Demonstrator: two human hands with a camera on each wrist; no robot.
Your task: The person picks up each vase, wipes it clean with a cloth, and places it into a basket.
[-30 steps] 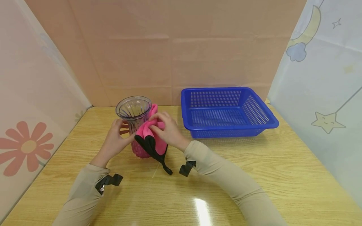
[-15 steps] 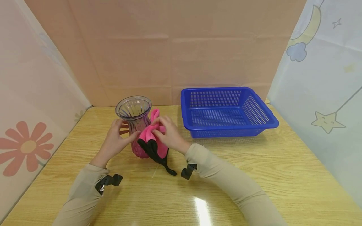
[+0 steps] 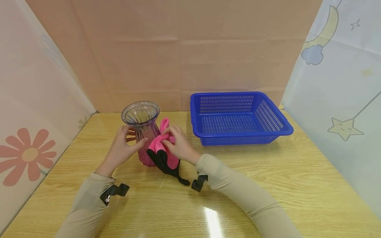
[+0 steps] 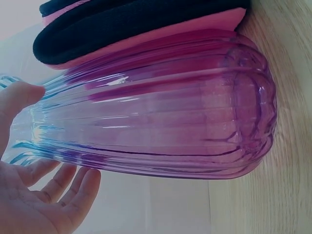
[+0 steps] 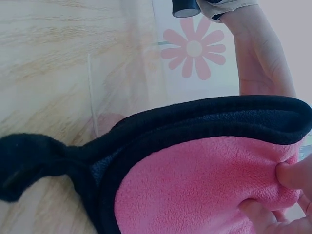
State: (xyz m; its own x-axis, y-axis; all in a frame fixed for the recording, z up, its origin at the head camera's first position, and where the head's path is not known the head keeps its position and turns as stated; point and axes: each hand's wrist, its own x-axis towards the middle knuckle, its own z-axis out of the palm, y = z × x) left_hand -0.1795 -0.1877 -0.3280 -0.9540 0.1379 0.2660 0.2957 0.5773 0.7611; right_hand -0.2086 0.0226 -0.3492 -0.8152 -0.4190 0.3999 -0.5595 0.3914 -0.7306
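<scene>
A ribbed glass vase, clear at the flared mouth and pink-purple lower down, stands upright on the table. My left hand holds it from the left, thumb in front and fingers behind; in the left wrist view the vase has the thumb on one side of its neck and the fingers on the other. Between thumb and fingers of my right hand is a bunched pink cloth with black edging, right beside the vase. A black loop hangs from the cloth's lower corner, seen close in the right wrist view of the cloth.
At the back right sits a blue plastic basket with slotted walls. The wooden table runs up to a peach backdrop, with printed sheets on both sides. A thin pale strip lies in front of the vase.
My right hand has shifted slightly right and toward me with the cloth, drawing it a little away from the vase. The left hand and vase have stayed put.
</scene>
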